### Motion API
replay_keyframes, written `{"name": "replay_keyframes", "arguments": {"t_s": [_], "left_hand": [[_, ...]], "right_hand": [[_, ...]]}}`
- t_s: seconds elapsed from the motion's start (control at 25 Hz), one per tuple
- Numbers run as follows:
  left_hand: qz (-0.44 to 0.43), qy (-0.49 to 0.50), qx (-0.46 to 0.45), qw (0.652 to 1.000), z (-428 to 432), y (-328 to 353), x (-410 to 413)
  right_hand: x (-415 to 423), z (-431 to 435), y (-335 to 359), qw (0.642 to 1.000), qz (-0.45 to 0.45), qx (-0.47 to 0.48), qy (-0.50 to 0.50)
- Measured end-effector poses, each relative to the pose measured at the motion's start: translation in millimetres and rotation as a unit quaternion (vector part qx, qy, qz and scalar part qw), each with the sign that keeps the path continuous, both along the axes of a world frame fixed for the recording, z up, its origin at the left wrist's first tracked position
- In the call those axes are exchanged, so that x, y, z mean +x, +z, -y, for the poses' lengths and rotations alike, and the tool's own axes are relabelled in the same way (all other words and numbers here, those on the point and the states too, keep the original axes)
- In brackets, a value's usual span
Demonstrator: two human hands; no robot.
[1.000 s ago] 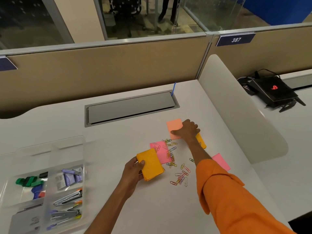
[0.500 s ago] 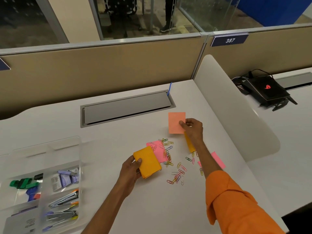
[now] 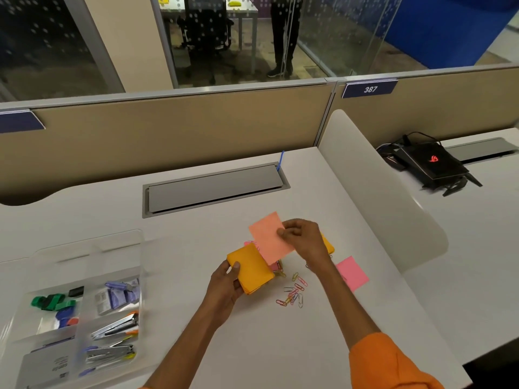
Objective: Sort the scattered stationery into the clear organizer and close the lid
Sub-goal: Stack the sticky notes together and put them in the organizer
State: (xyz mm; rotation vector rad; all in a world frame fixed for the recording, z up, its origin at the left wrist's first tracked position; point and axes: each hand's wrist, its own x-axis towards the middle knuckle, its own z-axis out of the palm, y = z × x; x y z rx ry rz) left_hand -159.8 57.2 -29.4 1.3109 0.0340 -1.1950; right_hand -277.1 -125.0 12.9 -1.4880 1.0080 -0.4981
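**Sticky notes in hand, organizer open**

Left hand (image 3: 224, 287) grips the orange pad (image 3: 250, 269), fingers clamped on it. Right hand (image 3: 302, 240) pinches a salmon note (image 3: 268, 237) just above that pad. Paper clips (image 3: 293, 294) lie right of the pad; the organizer (image 3: 16, 279) sits well left, lid up.

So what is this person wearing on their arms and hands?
Both hands, the left hand and the right hand, are bare: no gloves, rings or watch visible. The right arm has an orange sleeve pushed up the forearm; the left forearm looks bare.
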Motion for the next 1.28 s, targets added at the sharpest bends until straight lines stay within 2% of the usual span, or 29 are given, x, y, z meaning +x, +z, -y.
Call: {"name": "replay_keyframes", "arguments": {"t_s": [0.24,0.4,0.52,0.68,0.8,0.88,1.04,1.28], "left_hand": [[-0.002,-0.013,-0.012,1.000,-15.2,5.0,-6.3],[0.021,-0.015,0.019,0.999,-26.7,-3.5,-8.2],[0.014,-0.004,0.022,1.000,-30.4,-3.6,-6.9],[0.021,-0.005,0.022,1.000,-32.6,-5.5,-6.5],[0.025,-0.011,0.022,0.999,-32.0,-7.0,-7.8],[0.024,-0.011,0.020,0.999,-31.2,-9.1,-7.3],[0.019,-0.004,0.021,1.000,-29.1,-14.0,-2.8],[0.015,-0.002,0.023,1.000,-25.0,-19.9,3.1]], "right_hand": [[4.5,-70.8,-27.1,0.988,-0.145,-0.040,0.020],[4.8,-89.0,-36.0,0.982,-0.166,-0.079,0.037],[-7.8,-64.7,-42.3,0.977,-0.183,-0.108,-0.010],[-39.9,3.0,-55.3,0.921,-0.316,-0.208,-0.088],[-51.6,41.7,-59.9,0.876,-0.430,-0.205,-0.077],[-50.9,55.6,-63.9,0.861,-0.471,-0.187,-0.041],[-44.6,69.0,-71.7,0.850,-0.497,-0.177,-0.002],[-42.2,91.3,-77.2,0.898,-0.417,-0.140,-0.013]]}}
